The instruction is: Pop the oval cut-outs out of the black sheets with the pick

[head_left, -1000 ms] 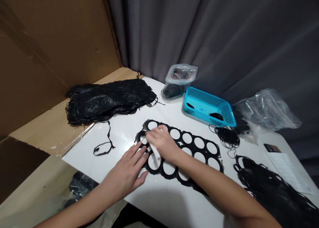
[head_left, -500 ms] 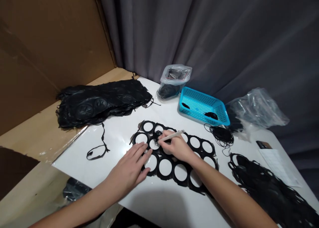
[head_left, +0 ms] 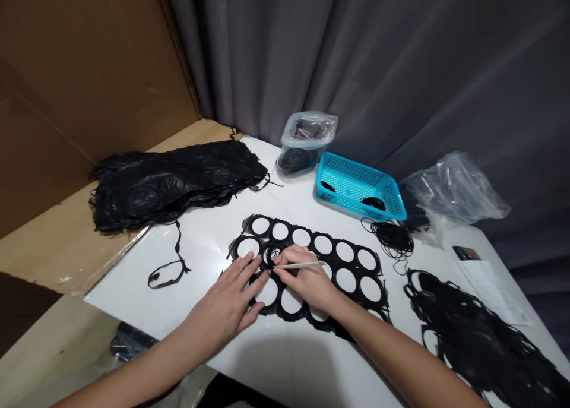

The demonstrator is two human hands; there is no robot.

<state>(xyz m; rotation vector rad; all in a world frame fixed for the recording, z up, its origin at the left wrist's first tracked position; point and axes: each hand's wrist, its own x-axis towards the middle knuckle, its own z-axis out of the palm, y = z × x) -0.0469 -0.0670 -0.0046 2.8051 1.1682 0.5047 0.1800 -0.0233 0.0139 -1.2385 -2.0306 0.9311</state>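
A black rubbery sheet [head_left: 333, 246] with rows of round holes lies flat on the white table. My left hand [head_left: 231, 289] rests on its left end, fingers spread and flat. My right hand [head_left: 305, 277] pinches a thin white stick-like tool [head_left: 300, 265], whose tip points left into one of the holes. Thin black loops [head_left: 272, 255] sit in that hole beside the right fingertips; whether the fingers also touch them I cannot tell.
A stack of black sheets [head_left: 178, 185] lies at the left, near a stray black strip [head_left: 167, 274]. Behind stand a clear bag [head_left: 307, 141] and a blue basket [head_left: 360, 185]. Black rings [head_left: 392, 239], black scrap [head_left: 485, 337], another plastic bag [head_left: 463, 188] and paper [head_left: 494, 292] lie right.
My right hand has moved down with the tool, which now lies nearly level. The bunched black loops have gone from above the hole into it. My left hand stays on the sheet.
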